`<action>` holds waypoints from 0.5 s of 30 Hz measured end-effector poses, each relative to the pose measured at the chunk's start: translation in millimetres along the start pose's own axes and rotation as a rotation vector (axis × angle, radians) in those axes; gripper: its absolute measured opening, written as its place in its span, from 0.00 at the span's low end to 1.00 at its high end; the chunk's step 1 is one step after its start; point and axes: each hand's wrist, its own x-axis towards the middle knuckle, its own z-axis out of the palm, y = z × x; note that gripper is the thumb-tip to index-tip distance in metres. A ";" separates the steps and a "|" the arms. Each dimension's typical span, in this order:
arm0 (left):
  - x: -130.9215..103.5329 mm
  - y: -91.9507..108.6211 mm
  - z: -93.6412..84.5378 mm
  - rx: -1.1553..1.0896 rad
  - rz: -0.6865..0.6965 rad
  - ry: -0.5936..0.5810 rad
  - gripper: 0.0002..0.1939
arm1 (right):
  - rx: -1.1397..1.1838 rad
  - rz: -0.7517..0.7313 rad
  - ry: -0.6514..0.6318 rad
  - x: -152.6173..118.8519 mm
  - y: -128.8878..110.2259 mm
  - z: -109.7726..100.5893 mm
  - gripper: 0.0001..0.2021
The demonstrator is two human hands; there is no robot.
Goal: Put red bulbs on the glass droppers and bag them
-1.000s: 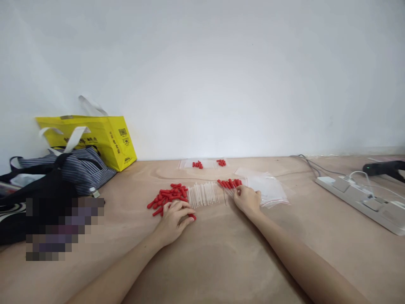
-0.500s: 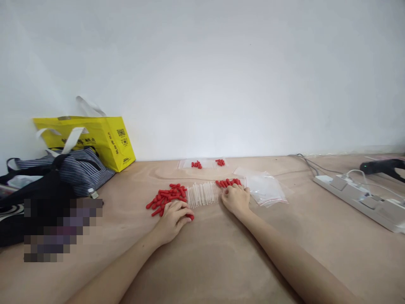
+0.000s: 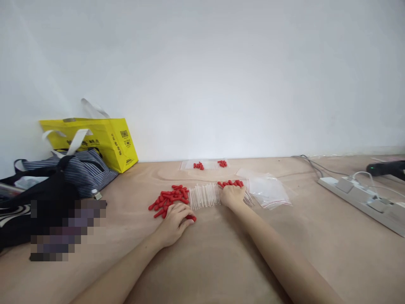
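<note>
My left hand [image 3: 177, 221] rests at the near side of a heap of red pin-shaped pieces [image 3: 169, 196]. Its fingers are curled, and a red piece [image 3: 192, 218] shows between thumb and fingers. Beside the heap lies a row of thin white sticks [image 3: 204, 196], rather like cotton swabs. At the right end of this row my right hand [image 3: 233, 196] is closed, its fingertips hidden beneath it. Several red pieces [image 3: 230, 183] lie just beyond its knuckles. Thin pale sticks [image 3: 249, 198] show at its right side.
Clear zip bags [image 3: 270, 192] lie right of my right hand. Near the wall, another clear bag [image 3: 210, 164] has red pieces. A yellow bag [image 3: 110, 143] and a striped bag [image 3: 91, 169] stand left. On the right is a power strip [image 3: 363, 204] with cables.
My right hand has turned and its fingers have tucked under; pale sticks now show at its right. My left hand stays at the red heap. The view has shifted slightly.
</note>
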 end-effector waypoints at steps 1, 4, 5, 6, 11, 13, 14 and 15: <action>0.0 0.2 0.0 0.000 0.002 0.003 0.06 | 0.023 0.006 -0.012 0.6 1.2 -1.9 0.13; 0.0 -0.3 0.9 0.001 0.005 0.010 0.06 | 0.103 0.017 -0.061 3.0 7.6 -8.9 0.13; 0.1 -0.7 1.5 0.000 0.007 0.014 0.06 | 0.132 0.015 -0.081 4.4 10.4 -11.3 0.14; 0.2 -1.2 2.1 -0.003 0.008 0.018 0.05 | 0.163 0.009 -0.101 6.0 13.5 -13.5 0.14; 1.2 -3.6 4.3 -0.034 0.003 0.041 0.04 | 0.296 -0.039 -0.184 13.1 27.9 -22.2 0.13; 1.3 -4.6 5.1 -0.049 0.003 0.063 0.04 | 0.331 -0.061 -0.206 12.7 32.0 -26.2 0.12; 1.3 -5.1 5.6 -0.053 0.003 0.081 0.05 | 0.342 -0.073 -0.214 11.4 33.5 -28.5 0.11; 1.2 -5.6 6.2 -0.054 0.002 0.102 0.06 | 0.348 -0.083 -0.219 9.6 34.7 -30.7 0.11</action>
